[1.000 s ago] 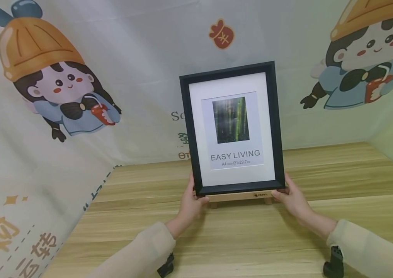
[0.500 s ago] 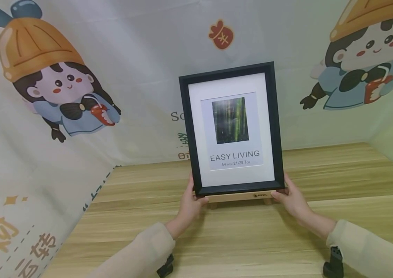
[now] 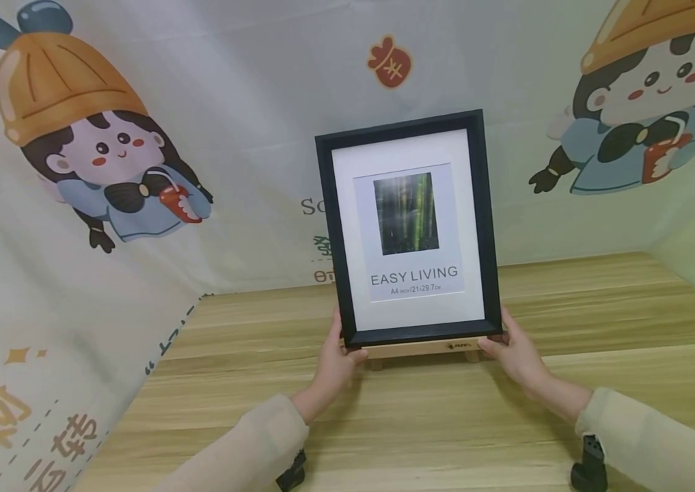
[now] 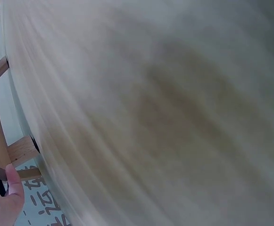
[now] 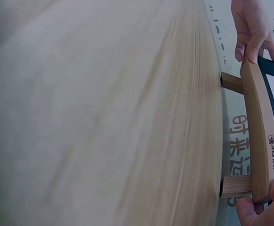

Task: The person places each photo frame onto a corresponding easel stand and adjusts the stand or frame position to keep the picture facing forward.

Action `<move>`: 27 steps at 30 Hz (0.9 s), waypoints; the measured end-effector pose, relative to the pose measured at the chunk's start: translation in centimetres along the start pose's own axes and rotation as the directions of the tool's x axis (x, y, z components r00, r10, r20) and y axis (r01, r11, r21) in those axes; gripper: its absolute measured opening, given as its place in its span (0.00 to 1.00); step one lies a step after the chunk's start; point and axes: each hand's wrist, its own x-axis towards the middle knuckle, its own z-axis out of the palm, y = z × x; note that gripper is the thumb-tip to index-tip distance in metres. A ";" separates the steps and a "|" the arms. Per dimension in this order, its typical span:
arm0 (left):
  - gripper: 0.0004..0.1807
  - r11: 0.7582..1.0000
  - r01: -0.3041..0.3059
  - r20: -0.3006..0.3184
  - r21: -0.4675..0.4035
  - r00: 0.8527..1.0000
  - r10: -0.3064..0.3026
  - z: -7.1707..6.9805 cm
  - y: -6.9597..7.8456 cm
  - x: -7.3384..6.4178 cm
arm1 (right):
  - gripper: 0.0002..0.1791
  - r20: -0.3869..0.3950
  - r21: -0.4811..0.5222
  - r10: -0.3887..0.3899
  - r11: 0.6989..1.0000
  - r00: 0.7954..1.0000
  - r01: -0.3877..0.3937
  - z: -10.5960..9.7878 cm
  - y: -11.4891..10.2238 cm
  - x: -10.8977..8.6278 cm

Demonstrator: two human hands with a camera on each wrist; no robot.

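A black picture frame [image 3: 490,225] with a white mat and a bamboo picture stands upright, leaning back slightly, on the ledge of a small wooden easel [image 3: 421,349]. My left hand [image 3: 333,362] grips the ledge's left end beside the frame's lower left corner, thumb in front. At the opposite corner, my right hand [image 3: 519,350] holds the ledge's right end in the same manner. The right wrist view shows the easel's short feet [image 5: 236,186] at the table surface and my right thumb and fingers pinching the ledge end. Fingers behind the frame are mostly hidden in the head view.
The easel stands on a wood-grain table [image 3: 433,424]. Behind it hangs a pale printed cloth [image 3: 261,102] with cartoon figures, which also covers the left side. Black wrist straps [image 3: 590,465] show under both cream sleeves [image 3: 661,434].
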 end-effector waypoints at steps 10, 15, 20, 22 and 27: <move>0.53 1.000 -0.001 -0.006 -0.006 1.000 0.001 -0.2 -0.1 0.0 | 0.42 0.003 -0.002 0.007 1.000 1.000 -0.007 0.2 -0.1 0.1; 0.53 1.000 -0.008 0.014 0.020 1.000 0.008 -0.3 0.0 0.1 | 0.43 0.022 -0.015 0.000 1.000 1.000 0.000 -0.1 0.0 0.0; 0.55 0.996 -0.048 0.106 0.069 0.994 0.041 -1.1 0.2 0.3 | 0.44 0.093 -0.079 -0.036 0.996 0.995 0.044 -1.2 -0.1 0.0; 0.56 0.992 -0.053 0.128 0.117 0.991 0.038 -1.6 0.4 0.4 | 0.46 0.134 -0.122 -0.038 0.991 0.990 0.055 -2.0 -0.2 0.0; 0.57 0.966 -0.048 0.134 0.254 0.991 0.014 -3.2 0.7 0.3 | 0.49 0.237 -0.303 -0.081 0.941 0.968 0.153 -4.0 -0.6 -0.1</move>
